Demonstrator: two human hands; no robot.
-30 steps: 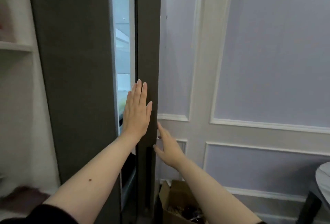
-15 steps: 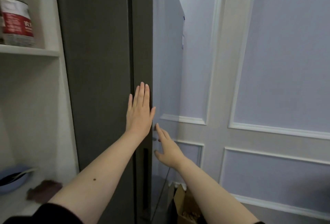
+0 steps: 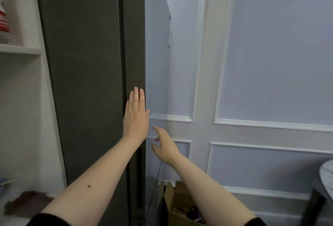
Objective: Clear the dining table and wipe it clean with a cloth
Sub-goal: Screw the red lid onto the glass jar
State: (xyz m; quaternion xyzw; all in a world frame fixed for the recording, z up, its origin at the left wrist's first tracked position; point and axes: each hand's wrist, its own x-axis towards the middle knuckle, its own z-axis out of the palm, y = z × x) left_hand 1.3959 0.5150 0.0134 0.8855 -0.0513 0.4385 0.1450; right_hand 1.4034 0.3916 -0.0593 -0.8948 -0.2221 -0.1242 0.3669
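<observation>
Two hands at the dark fridge door [image 3: 86, 81]: our left hand [image 3: 135, 116] pressed flat, right hand [image 3: 164, 146] loosely spread, holding nothing. Putting-away step looks finished; next, fetch a cloth.

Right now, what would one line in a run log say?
left hand: flat on dark fridge door | right hand: open, beside door edge | door: looks shut | cardboard box: on floor below

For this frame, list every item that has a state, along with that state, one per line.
Tall dark grey fridge door: shut, no gap showing.
Left hand: fingers straight, palm flat on the door's right edge.
Right hand: fingers spread and relaxed, holding nothing, beside the fridge's side.
Brown cardboard box on the floor: flaps open, contents inside.
Brown cloth on the white shelf: lying crumpled, untouched.
</observation>
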